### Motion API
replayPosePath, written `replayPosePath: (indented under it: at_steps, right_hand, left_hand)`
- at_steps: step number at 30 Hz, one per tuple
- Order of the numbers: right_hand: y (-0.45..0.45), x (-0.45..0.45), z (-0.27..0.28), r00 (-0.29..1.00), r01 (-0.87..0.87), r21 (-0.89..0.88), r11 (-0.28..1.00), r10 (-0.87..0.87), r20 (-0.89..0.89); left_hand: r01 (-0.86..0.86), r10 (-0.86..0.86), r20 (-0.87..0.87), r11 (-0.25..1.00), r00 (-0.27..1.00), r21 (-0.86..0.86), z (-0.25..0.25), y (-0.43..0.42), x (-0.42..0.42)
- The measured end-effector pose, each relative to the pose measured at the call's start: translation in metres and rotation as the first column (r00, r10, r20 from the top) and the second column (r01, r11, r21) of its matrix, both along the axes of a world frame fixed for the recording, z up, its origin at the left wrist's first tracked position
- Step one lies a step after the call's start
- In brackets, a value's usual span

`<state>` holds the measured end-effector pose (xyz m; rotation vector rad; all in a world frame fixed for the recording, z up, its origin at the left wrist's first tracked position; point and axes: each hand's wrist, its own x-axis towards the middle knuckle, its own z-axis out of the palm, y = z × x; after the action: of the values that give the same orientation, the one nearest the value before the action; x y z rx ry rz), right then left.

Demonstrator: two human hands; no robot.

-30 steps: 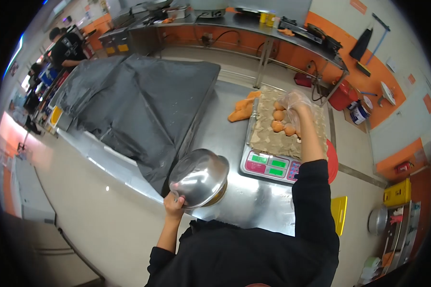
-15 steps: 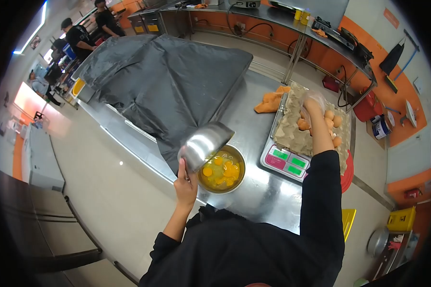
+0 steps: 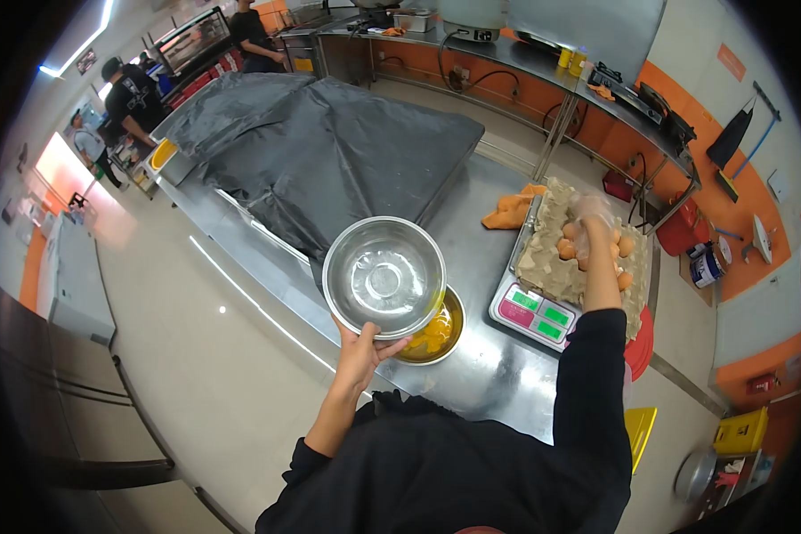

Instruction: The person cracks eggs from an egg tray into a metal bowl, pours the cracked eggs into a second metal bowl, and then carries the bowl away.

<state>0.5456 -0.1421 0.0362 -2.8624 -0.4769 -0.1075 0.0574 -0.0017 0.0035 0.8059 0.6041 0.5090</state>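
Observation:
My left hand [image 3: 361,356] grips the near rim of an empty steel bowl [image 3: 384,278], which is held upright above the table. Partly beneath it stands a second metal bowl [image 3: 458,331] with yolks and egg white [image 3: 434,333] in it. My right hand [image 3: 592,212], in a clear plastic glove, reaches over a grey egg tray [image 3: 543,258] among several brown eggs [image 3: 626,245]. Its fingers are blurred by the glove, so what they hold cannot be made out. Under the tray is a scale [image 3: 532,313] with green displays.
A dark cover [image 3: 329,151] spreads over the left of the steel table [image 3: 498,374]. An orange cloth [image 3: 511,209] lies beyond the scale. A red round item [image 3: 641,345] and a yellow bin [image 3: 639,432] are at right. Two people [image 3: 133,102] stand at far left.
The steel bowl in my left hand has gone from tipped over the egg bowl to upright, its inside now showing. My right hand stays over the egg tray. The view has shifted.

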Motion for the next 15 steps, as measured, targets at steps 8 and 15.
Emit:
replayPosePath:
  at_steps: [8,15]
  right_hand:
    - [-0.062,-0.126,0.05,0.826,0.119,0.971,0.208,0.522,-0.213]
    - [-0.064,-0.263,0.013,0.599,0.354,0.931,0.087,0.743,-0.297]
  left_hand:
    - [0.0,0.0,-0.005,0.999,1.0,0.037,-0.003,0.001,0.006]
    - [0.077,-0.07,-0.036,0.963,0.997,0.258,0.002,-0.011,0.015]
